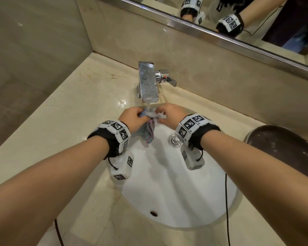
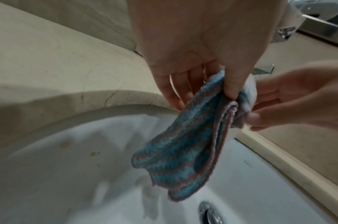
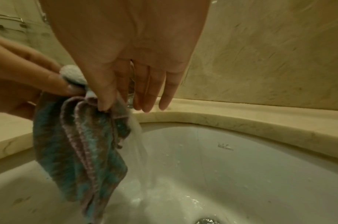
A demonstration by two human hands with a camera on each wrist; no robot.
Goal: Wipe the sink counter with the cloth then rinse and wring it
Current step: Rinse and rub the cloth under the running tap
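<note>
A blue and pink striped cloth (image 1: pixel 148 133) hangs over the white sink (image 1: pixel 176 192), right under the chrome faucet (image 1: pixel 148 82). Water runs from the spout onto the cloth's bunched top. My left hand (image 1: pixel 133 117) pinches the top of the cloth (image 2: pixel 183 151) between thumb and fingers (image 2: pixel 175 100). My right hand (image 1: pixel 169 112) pinches the other side with thumb and forefinger, its remaining fingers (image 3: pixel 164 94) straight. In the right wrist view the cloth (image 3: pixel 77 151) dangles folded and water (image 3: pixel 141 151) streams off it into the basin.
The beige marble counter (image 1: pixel 69 112) surrounds the basin and looks wet near the faucet. The faucet handle (image 1: pixel 167 79) sticks out to the right. A metal drain (image 1: pixel 174 140) sits in the basin. A dark round bowl (image 1: pixel 283 148) stands at the right, below the mirror (image 1: pixel 238 23).
</note>
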